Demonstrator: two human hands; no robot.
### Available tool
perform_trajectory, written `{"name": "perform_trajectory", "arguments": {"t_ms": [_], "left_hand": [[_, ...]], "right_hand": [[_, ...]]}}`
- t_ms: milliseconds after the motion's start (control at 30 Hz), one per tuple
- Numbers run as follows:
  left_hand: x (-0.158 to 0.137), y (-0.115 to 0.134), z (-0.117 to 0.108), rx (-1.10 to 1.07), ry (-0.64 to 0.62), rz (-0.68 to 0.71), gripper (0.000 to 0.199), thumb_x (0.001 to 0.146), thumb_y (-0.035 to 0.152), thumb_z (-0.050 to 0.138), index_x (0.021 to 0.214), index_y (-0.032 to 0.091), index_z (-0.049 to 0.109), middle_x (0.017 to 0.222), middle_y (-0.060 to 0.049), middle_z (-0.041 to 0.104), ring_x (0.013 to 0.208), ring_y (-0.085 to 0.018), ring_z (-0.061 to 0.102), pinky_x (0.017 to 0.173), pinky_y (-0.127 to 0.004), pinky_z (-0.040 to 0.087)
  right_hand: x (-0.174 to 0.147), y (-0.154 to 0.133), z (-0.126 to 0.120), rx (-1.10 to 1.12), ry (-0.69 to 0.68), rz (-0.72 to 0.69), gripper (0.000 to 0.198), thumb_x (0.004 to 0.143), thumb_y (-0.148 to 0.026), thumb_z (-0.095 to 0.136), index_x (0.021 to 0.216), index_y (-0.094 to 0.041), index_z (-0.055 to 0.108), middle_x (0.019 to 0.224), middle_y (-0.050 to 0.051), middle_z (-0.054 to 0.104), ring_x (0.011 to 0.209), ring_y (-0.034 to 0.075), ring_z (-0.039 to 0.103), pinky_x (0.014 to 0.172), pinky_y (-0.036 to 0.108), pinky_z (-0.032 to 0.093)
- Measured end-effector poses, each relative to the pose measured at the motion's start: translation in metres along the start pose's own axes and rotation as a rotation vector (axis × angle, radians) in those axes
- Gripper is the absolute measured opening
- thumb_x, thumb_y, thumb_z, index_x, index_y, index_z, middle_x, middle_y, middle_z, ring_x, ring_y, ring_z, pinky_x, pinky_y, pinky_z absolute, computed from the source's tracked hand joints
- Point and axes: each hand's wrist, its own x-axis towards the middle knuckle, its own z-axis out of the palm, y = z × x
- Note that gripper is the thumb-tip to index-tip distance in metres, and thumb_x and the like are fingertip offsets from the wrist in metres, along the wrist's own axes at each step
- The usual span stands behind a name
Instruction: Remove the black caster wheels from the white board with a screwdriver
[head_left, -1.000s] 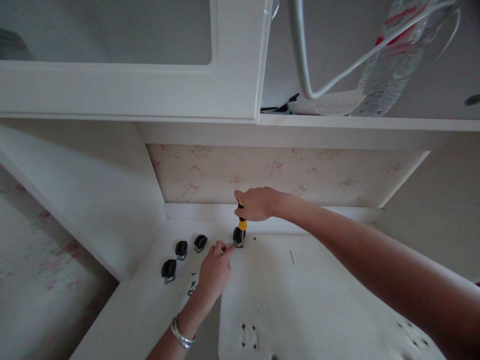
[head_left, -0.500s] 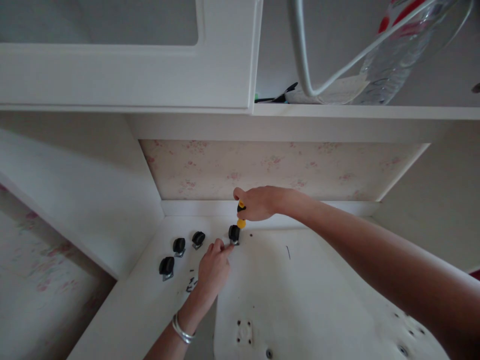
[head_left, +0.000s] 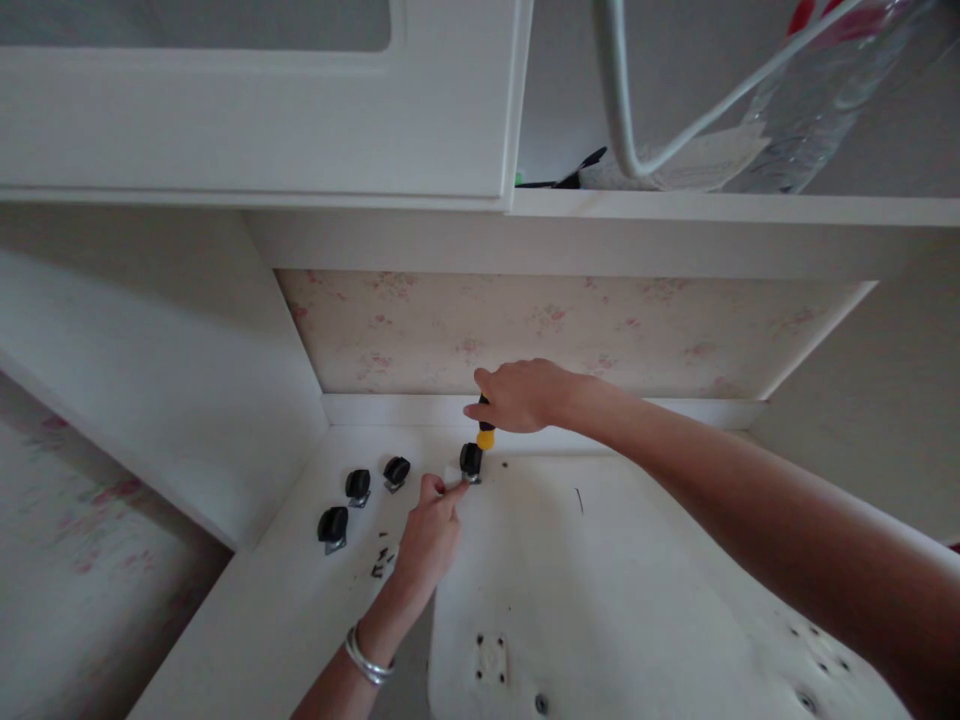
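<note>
My right hand (head_left: 525,396) is closed round the black and yellow handle of a screwdriver (head_left: 486,438), which points down beside a caster (head_left: 471,460). The screwdriver's tip is hidden behind or beside the wheel. This caster has a black wheel and a metal plate, and stands on a white board (head_left: 615,570) near its far edge. My left hand (head_left: 429,530) holds the caster's plate from the near left side, one digit pressed against it and the others bent. A silver bangle circles the left wrist.
Several more casters, among them a near one (head_left: 333,528) and a far one (head_left: 397,472), stand to the left. A white cabinet door (head_left: 262,130) and an open shelf with a clear plastic bottle (head_left: 802,120) hang overhead. Side panels flank the space.
The right hand has shifted slightly on the screwdriver, its fingers now more extended. The left hand's upper finger has lifted a little. The camera view has tilted slightly.
</note>
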Motion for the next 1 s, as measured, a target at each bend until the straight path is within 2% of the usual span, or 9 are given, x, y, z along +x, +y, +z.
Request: {"name": "perform_trajectory", "arguments": {"t_ms": [167, 300, 433, 567, 700, 833, 900, 1000], "left_hand": [[0.003, 0.003, 0.000, -0.009, -0.004, -0.001, 0.049, 0.092, 0.011, 0.032, 0.120, 0.032, 0.066, 0.099, -0.003, 0.046, 0.071, -0.011, 0.057, 0.077, -0.024, 0.044], [0.003, 0.003, 0.001, -0.005, -0.004, -0.012, 0.049, 0.091, 0.010, 0.033, 0.123, 0.031, 0.064, 0.099, -0.003, 0.046, 0.070, -0.011, 0.056, 0.076, -0.025, 0.045], [0.003, 0.003, 0.003, -0.002, -0.001, -0.014, 0.049, 0.090, 0.010, 0.034, 0.123, 0.030, 0.064, 0.100, -0.004, 0.046, 0.072, -0.011, 0.057, 0.076, -0.025, 0.045], [0.004, 0.003, 0.002, -0.006, 0.000, -0.007, 0.048, 0.091, 0.010, 0.034, 0.122, 0.030, 0.064, 0.100, -0.004, 0.047, 0.073, -0.011, 0.059, 0.078, -0.025, 0.045], [0.003, 0.003, 0.002, -0.002, 0.000, -0.003, 0.047, 0.091, 0.010, 0.035, 0.122, 0.029, 0.065, 0.101, -0.004, 0.049, 0.074, -0.012, 0.060, 0.079, -0.025, 0.045], [0.002, 0.005, 0.000, 0.005, 0.001, 0.005, 0.047, 0.091, 0.010, 0.035, 0.123, 0.028, 0.064, 0.102, -0.005, 0.050, 0.072, -0.011, 0.059, 0.078, -0.025, 0.046], [0.002, 0.007, 0.000, 0.010, 0.001, 0.005, 0.047, 0.091, 0.009, 0.035, 0.124, 0.028, 0.063, 0.103, -0.005, 0.050, 0.072, -0.011, 0.059, 0.078, -0.025, 0.046], [0.002, 0.008, -0.001, 0.022, 0.006, 0.003, 0.047, 0.091, 0.009, 0.034, 0.124, 0.027, 0.064, 0.103, -0.005, 0.050, 0.075, -0.012, 0.060, 0.077, -0.025, 0.046]], "right_hand": [[-0.003, 0.000, -0.002, 0.047, -0.061, -0.022, 0.058, 0.085, -0.052, 0.043, 0.132, -0.019, 0.045, 0.104, 0.017, 0.069, 0.088, 0.031, 0.066, 0.067, 0.040, 0.047], [-0.005, 0.000, -0.002, 0.003, 0.006, 0.027, 0.060, 0.087, -0.058, 0.034, 0.122, -0.014, 0.054, 0.110, 0.023, 0.066, 0.101, 0.039, 0.062, 0.075, 0.048, 0.046], [-0.005, 0.000, 0.000, 0.048, -0.049, -0.018, 0.062, 0.085, -0.058, 0.040, 0.133, -0.019, 0.045, 0.107, 0.017, 0.069, 0.092, 0.034, 0.065, 0.068, 0.042, 0.048], [-0.006, -0.003, 0.000, -0.018, 0.028, 0.013, 0.057, 0.088, -0.058, 0.034, 0.121, -0.016, 0.055, 0.108, 0.021, 0.067, 0.100, 0.037, 0.063, 0.074, 0.046, 0.047], [-0.007, -0.007, -0.001, 0.038, -0.024, -0.067, 0.057, 0.086, -0.054, 0.041, 0.132, -0.020, 0.045, 0.106, 0.017, 0.069, 0.090, 0.033, 0.066, 0.067, 0.041, 0.048], [-0.008, -0.008, 0.000, -0.078, 0.067, -0.034, 0.056, 0.087, -0.060, 0.037, 0.115, -0.017, 0.058, 0.103, 0.020, 0.069, 0.096, 0.037, 0.064, 0.072, 0.044, 0.046], [-0.009, -0.007, 0.001, -0.060, 0.080, -0.023, 0.060, 0.088, -0.063, 0.035, 0.121, -0.018, 0.055, 0.104, 0.019, 0.069, 0.097, 0.036, 0.064, 0.073, 0.044, 0.046], [-0.011, -0.006, 0.005, 0.005, 0.036, -0.088, 0.054, 0.089, -0.057, 0.038, 0.130, -0.023, 0.047, 0.107, 0.014, 0.070, 0.094, 0.033, 0.066, 0.071, 0.042, 0.047]]}}
